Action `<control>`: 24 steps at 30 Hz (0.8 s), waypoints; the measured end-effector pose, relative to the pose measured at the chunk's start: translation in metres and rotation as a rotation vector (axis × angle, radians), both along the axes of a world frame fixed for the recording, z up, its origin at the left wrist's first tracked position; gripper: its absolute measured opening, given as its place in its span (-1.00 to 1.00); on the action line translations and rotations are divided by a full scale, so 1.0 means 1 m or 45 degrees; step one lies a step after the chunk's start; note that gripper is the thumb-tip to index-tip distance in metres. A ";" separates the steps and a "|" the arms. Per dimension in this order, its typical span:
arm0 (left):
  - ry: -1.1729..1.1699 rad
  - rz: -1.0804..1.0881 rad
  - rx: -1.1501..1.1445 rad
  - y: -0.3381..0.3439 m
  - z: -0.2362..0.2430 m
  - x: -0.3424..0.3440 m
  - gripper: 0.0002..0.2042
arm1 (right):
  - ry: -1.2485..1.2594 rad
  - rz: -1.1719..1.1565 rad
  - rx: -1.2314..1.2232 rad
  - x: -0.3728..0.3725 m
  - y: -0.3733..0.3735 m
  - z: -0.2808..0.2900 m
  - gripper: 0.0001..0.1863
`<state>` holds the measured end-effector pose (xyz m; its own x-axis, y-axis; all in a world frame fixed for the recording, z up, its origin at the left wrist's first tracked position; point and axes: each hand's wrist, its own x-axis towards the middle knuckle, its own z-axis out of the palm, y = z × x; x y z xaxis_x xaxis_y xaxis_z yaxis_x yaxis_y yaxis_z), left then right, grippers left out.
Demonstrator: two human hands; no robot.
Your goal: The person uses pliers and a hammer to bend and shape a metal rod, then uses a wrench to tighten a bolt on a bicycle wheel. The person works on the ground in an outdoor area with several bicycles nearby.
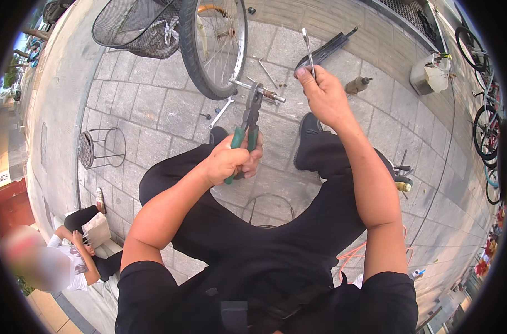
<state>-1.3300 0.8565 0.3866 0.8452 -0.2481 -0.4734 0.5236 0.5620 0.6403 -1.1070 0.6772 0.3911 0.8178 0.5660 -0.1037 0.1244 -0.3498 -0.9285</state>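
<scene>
My left hand (231, 160) is closed around the green handles of a pair of pliers (252, 111). Their dark jaws clamp a metal axle-like rod (271, 94) with a coppery, greasy middle part. Up and to the right, my right hand (324, 94) grips a silver wrench (307, 47), its shaft pointing away from me. A black mudguard-like piece (328, 49) lies just beyond that hand; whether they touch I cannot tell. Beside the rod's left end is a bicycle wheel (195, 61). Another wrench (223, 113) lies on the paving below the wheel.
A wire basket (117, 28) adjoins the wheel. A stool (87, 149) stands left; a person (89, 259) sits at lower left. On the right are a small bottle (358, 85), a white bucket (427, 76) and parked bicycles (483, 128). A cable loop (269, 196) lies between my legs.
</scene>
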 end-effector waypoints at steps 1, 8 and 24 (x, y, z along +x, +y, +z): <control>-0.007 0.000 -0.040 0.000 0.001 0.000 -0.69 | -0.016 0.006 -0.007 0.000 0.000 0.000 -0.60; 0.079 0.122 -0.142 0.000 0.003 0.001 -0.60 | -0.049 0.055 -0.064 -0.001 -0.002 0.000 -0.62; -0.052 0.377 0.653 0.005 -0.008 0.005 -0.65 | -0.128 0.202 0.004 -0.026 -0.006 0.026 -0.64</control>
<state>-1.3252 0.8619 0.3782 0.8637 0.2532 -0.4358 0.3606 0.2937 0.8853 -1.1325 0.6712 0.4174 0.7242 0.6892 -0.0237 0.2704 -0.3154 -0.9096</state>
